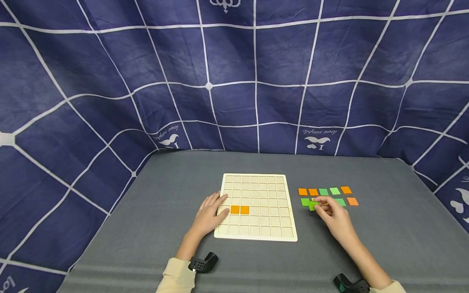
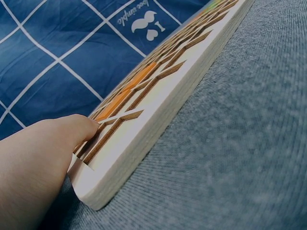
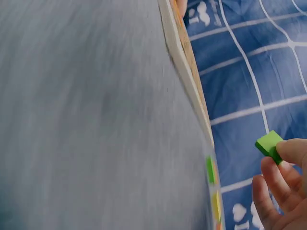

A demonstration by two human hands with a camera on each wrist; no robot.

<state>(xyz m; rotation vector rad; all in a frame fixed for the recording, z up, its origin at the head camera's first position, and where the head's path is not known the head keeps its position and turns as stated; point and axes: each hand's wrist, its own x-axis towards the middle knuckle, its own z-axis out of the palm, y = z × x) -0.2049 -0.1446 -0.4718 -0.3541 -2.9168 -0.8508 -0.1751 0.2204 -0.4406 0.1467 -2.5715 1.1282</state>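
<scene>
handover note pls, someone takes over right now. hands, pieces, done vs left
Left hand: flat on the left edge of the grid board, holding nothing.
Right hand: pinches a green tile over the loose pile.
Done: two orange tiles sit side by side in the board, left part, middle rows.
Left: the other cells are bare; loose orange and green tiles lie right of the board on the grey table.

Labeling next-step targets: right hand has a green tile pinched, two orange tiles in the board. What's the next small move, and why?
Probably carry the green tile left over the grid board and set it in an empty cell. The right hand already pinches it clear of the loose tiles, the left hand rests on the board's left edge, and only two orange tiles are seated.
</scene>
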